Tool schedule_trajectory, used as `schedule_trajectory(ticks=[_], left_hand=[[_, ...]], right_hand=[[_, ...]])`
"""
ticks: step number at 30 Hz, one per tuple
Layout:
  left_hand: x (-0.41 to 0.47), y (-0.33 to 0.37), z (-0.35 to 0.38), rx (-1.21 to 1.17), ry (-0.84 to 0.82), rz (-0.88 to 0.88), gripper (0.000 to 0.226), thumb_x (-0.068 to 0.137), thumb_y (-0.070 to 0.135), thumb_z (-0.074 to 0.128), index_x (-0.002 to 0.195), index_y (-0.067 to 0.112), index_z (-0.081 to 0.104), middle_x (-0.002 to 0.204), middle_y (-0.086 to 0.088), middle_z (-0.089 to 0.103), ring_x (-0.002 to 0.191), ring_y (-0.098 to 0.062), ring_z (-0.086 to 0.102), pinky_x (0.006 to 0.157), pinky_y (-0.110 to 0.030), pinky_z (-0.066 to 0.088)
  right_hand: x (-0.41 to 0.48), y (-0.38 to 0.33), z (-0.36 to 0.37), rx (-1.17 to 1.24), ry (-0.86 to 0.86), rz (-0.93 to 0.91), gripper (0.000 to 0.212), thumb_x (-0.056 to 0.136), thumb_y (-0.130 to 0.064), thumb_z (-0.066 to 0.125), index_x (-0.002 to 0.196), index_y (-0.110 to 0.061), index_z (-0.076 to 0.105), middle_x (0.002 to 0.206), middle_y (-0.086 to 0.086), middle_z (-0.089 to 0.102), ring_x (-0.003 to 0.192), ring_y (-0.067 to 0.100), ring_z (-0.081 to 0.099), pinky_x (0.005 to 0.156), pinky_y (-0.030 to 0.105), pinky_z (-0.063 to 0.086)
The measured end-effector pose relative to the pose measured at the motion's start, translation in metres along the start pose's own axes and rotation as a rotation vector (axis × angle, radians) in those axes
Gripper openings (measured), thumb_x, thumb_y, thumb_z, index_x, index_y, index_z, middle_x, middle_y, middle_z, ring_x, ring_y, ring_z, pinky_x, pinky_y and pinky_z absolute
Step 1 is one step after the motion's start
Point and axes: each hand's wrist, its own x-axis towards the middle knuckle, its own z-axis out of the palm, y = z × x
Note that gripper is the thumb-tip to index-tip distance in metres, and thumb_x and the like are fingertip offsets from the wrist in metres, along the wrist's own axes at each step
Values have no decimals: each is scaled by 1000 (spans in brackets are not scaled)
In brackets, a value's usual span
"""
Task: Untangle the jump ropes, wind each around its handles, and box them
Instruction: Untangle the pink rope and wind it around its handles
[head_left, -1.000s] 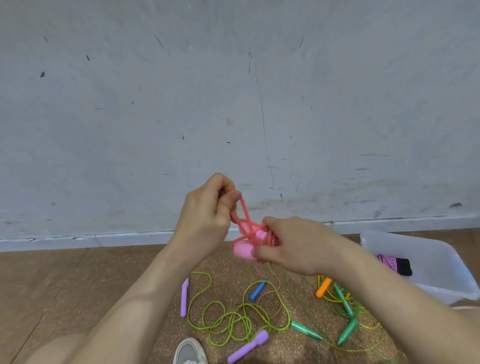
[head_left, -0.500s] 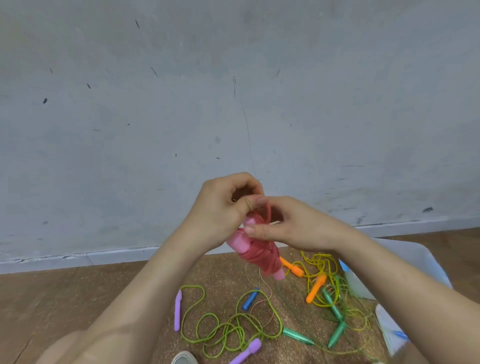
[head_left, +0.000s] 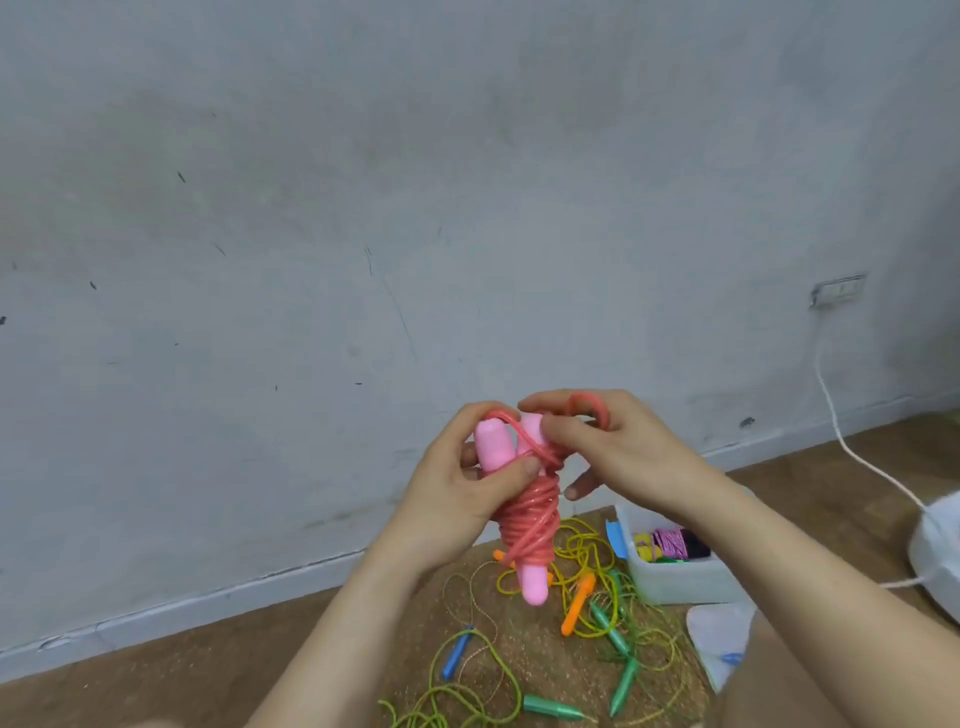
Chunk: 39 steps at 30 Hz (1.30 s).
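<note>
Brown floor (head_left: 156, 670) meets scuffed grey wall (head_left: 363, 208). Your left hand (head_left: 457, 499) holds the wound pink jump rope (head_left: 530, 525) in its grip; your right hand (head_left: 623, 447) pinches the loose loop (head_left: 589, 401).

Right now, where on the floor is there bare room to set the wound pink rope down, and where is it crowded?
Bare floor for the pink rope lies left, between the baseboard and the blue handle; another strip runs between the clear box and the white cable. Crowded: the rope tangle beside the box.
</note>
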Motion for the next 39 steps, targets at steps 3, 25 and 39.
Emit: schedule_trajectory(ticks=[3, 25, 39], left_hand=[[9, -7, 19, -68, -52, -9, 30, 79, 11, 74, 102, 24, 60, 90, -7, 72, 78, -20, 69, 70, -35, 58], [198, -280, 228, 804, -425, 386, 71, 56, 39, 75, 123, 22, 58, 106, -3, 53, 98, -19, 41, 76, -41, 47], [278, -422, 287, 1332, -807, 155, 49, 90, 24, 52, 134, 15, 32, 121, -6, 55, 109, -29, 52, 88, -42, 32]], right_hand=[[-10, 10, -34, -29, -37, -21, 27, 91, -8, 63, 117, -17, 67, 90, 4, 70, 76, 13, 69, 59, 25, 56], [32, 322, -178, 182, 107, 797, 23, 92, -33, 62, 103, -14, 69, 84, 5, 68, 74, 9, 62, 62, 23, 53], [86, 514, -216, -246, 130, 759, 39, 87, 2, 57, 117, -19, 66, 122, -6, 64, 106, 12, 61, 94, 29, 48]])
